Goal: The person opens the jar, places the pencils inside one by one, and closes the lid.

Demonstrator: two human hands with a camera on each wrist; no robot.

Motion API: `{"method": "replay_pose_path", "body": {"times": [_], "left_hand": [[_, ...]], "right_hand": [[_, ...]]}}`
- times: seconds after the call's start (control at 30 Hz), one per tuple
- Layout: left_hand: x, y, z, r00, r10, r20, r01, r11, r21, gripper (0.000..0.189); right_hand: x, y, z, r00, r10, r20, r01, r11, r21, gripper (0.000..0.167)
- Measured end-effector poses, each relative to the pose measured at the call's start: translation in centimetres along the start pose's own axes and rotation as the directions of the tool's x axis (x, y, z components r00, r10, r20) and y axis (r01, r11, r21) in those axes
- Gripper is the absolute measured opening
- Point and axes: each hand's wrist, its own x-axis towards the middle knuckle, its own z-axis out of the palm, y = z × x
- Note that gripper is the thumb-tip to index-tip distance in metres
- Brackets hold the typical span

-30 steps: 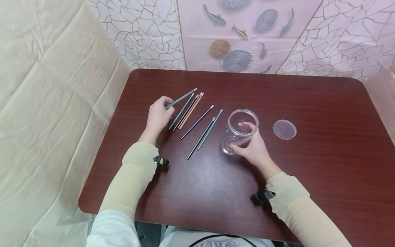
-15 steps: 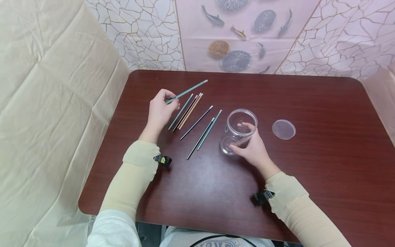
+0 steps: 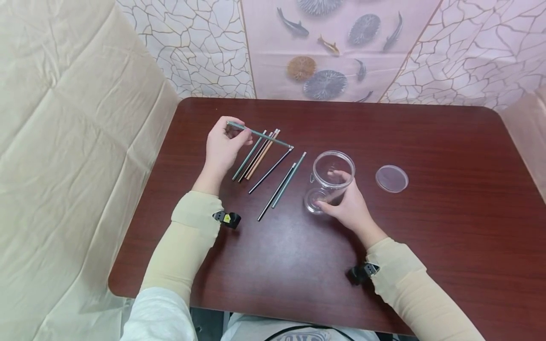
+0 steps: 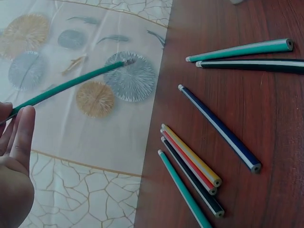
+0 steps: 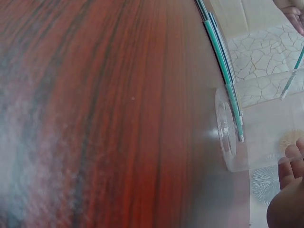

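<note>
My left hand (image 3: pixel 223 144) pinches a green pencil (image 4: pixel 71 87) near one end, between thumb and fingers, raised above the table. Its eraser end points right, towards the jar, and overlaps the tip of a dark blue pencil (image 4: pixel 221 128) in the head view. My right hand (image 3: pixel 353 208) grips the clear jar (image 3: pixel 317 186) from the right side, thumb low on the wall and fingers behind. The jar stands with its mouth up and uncovered. Through its wall, a green pencil (image 5: pixel 218 52) on the table shows in the right wrist view.
Left of the middle lie a green pencil (image 4: pixel 183 187), a black pencil (image 4: pixel 192 178), a red one (image 4: pixel 190 164) and a yellow one (image 4: pixel 197 159), close together. Nearer the jar are another green pencil (image 4: pixel 240 50) and a black one (image 4: pixel 256 64). A clear round lid (image 3: pixel 391 179) lies right of the jar.
My left hand has moved up and slightly right with the green pencil. The pencil has swung round, from pointing away to pointing right and slightly towards me. My right hand and the jar have stayed put.
</note>
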Motion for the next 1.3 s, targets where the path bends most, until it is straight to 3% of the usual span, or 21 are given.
{"method": "replay_pose_path", "body": {"times": [0.2,0.37,0.73,1.07,1.3], "left_hand": [[0.7,-0.4,0.4,0.999,0.006,-0.035,-0.01,0.994,-0.11,0.016],[0.9,-0.3,0.8,0.996,0.05,-0.069,-0.062,0.982,-0.178,0.014],[0.2,1.8,1.6,0.992,0.102,-0.078,-0.12,0.952,-0.281,0.008],[-0.2,4.1,3.4,0.965,0.256,-0.05,-0.257,0.9,-0.354,0.01],[-0.5,5.1,4.1,0.961,0.27,-0.053,-0.27,0.888,-0.373,0.006]], "right_hand": [[-0.1,0.0,0.0,1.0,0.008,0.001,-0.008,1.0,-0.001,0.082],[-0.2,0.1,-0.1,1.0,0.014,-0.002,-0.014,1.0,-0.005,0.082],[-0.3,0.1,0.0,1.0,-0.003,0.005,0.003,0.998,-0.056,0.083],[-0.4,0.3,-0.1,1.0,0.003,0.023,-0.002,1.0,-0.028,0.086],[-0.4,0.2,-0.2,0.999,-0.02,0.03,0.021,0.999,-0.026,0.087]]}}
